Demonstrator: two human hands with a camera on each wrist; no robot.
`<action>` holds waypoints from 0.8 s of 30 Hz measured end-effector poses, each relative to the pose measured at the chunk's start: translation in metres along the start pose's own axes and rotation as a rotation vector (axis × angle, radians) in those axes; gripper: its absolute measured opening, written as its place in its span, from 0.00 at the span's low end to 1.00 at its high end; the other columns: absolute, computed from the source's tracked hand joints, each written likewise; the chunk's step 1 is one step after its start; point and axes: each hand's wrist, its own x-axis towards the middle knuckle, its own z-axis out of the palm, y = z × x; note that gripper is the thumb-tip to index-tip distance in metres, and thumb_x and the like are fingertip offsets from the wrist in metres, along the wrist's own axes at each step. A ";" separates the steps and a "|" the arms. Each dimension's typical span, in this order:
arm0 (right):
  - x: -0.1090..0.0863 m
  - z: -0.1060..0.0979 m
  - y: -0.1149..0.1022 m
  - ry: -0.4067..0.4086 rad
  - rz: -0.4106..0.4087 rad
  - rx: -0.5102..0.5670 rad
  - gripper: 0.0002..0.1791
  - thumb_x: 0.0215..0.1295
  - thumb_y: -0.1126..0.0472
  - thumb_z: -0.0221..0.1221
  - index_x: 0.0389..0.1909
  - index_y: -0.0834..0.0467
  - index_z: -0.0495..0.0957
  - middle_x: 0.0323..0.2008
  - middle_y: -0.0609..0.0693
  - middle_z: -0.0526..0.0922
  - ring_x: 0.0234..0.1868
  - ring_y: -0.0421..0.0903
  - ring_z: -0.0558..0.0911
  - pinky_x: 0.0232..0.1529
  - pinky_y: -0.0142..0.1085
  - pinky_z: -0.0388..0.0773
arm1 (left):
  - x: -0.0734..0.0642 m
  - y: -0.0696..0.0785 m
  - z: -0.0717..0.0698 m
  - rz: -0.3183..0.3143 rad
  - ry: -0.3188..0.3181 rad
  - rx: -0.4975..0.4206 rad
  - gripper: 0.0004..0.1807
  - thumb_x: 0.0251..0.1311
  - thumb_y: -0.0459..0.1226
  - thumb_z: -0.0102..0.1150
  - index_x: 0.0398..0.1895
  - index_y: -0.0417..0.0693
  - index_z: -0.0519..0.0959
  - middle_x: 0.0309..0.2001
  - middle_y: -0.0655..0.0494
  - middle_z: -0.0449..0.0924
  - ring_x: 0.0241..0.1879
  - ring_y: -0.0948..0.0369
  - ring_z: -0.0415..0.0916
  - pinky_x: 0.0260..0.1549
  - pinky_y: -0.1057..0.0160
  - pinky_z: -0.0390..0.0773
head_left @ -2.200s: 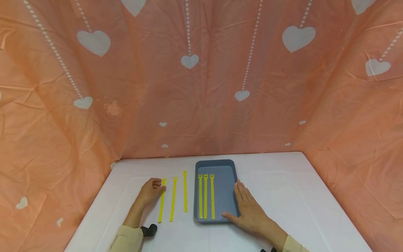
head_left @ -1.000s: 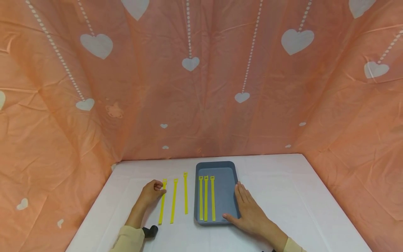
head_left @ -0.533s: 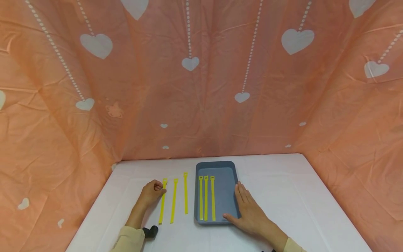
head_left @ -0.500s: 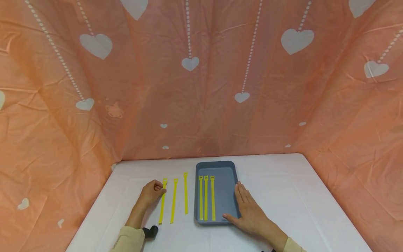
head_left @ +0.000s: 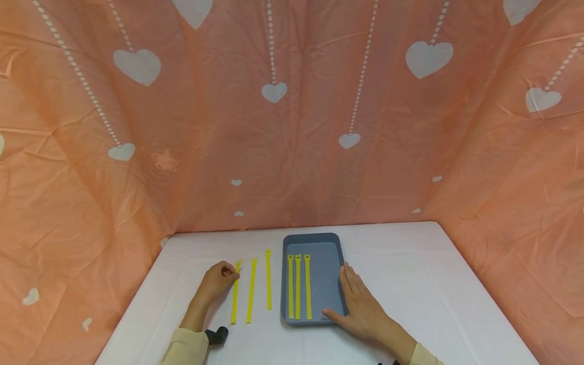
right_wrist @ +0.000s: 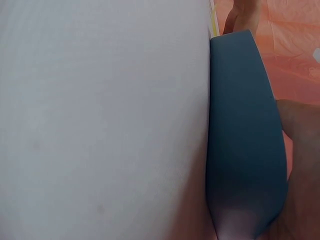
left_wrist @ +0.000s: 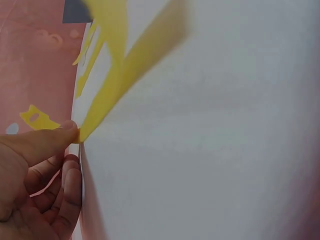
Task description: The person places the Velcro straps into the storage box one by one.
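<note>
Three yellow slotted-head cable straps lie on the left of the table in the head view. My left hand point(head_left: 216, 281) pinches the leftmost strap point(head_left: 234, 301) between thumb and finger, just below its slotted head. In the left wrist view that strap point(left_wrist: 102, 107) bends up from the pinch, its head poking out past the thumb. The middle strap point(head_left: 251, 294) and the right strap point(head_left: 268, 284) lie untouched. My right hand point(head_left: 362, 309) rests with straight fingers along the right side of a blue-grey tray point(head_left: 327, 284), its thumb over the near corner. Three straps point(head_left: 298, 289) lie side by side inside.
A white cloth point(head_left: 410, 284) covers the table. A pink curtain with white hearts point(head_left: 274, 152) closes in the back and sides. A black wrist device point(head_left: 218, 335) sits at the left cuff. In the right wrist view the tray's dark outer wall point(right_wrist: 245, 120) stands beside the right hand.
The left thumb and finger have closed on the leftmost strap, and its slotted head now tilts. The right hand and the tray have stayed in place.
</note>
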 end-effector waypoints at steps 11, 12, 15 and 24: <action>0.000 -0.002 0.000 -0.033 0.005 -0.002 0.66 0.71 0.24 0.56 0.83 0.74 0.46 0.85 0.70 0.44 0.86 0.65 0.49 0.83 0.56 0.51 | 0.002 -0.008 -0.002 -0.019 -0.009 -0.042 0.07 0.66 0.34 0.71 0.39 0.38 0.82 0.36 0.51 0.83 0.38 0.59 0.77 0.42 0.60 0.77; 0.001 -0.002 0.000 -0.040 0.006 -0.004 0.66 0.71 0.24 0.56 0.83 0.74 0.46 0.85 0.70 0.44 0.86 0.65 0.49 0.83 0.56 0.50 | 0.002 -0.008 -0.002 -0.023 -0.013 -0.052 0.07 0.67 0.33 0.70 0.40 0.38 0.82 0.36 0.51 0.83 0.38 0.59 0.77 0.41 0.60 0.77; 0.001 -0.002 0.001 -0.043 0.009 -0.003 0.66 0.71 0.24 0.56 0.83 0.74 0.45 0.85 0.70 0.44 0.86 0.65 0.48 0.83 0.56 0.50 | 0.000 -0.005 -0.004 -0.027 -0.022 -0.076 0.07 0.68 0.33 0.69 0.40 0.37 0.81 0.36 0.50 0.82 0.37 0.59 0.76 0.39 0.63 0.77; 0.001 -0.001 0.000 -0.030 0.011 -0.010 0.66 0.70 0.24 0.58 0.83 0.74 0.46 0.85 0.69 0.44 0.86 0.63 0.48 0.83 0.57 0.52 | -0.006 0.002 -0.009 -0.017 -0.035 -0.146 0.08 0.70 0.31 0.69 0.41 0.35 0.79 0.33 0.51 0.82 0.33 0.61 0.77 0.29 0.68 0.76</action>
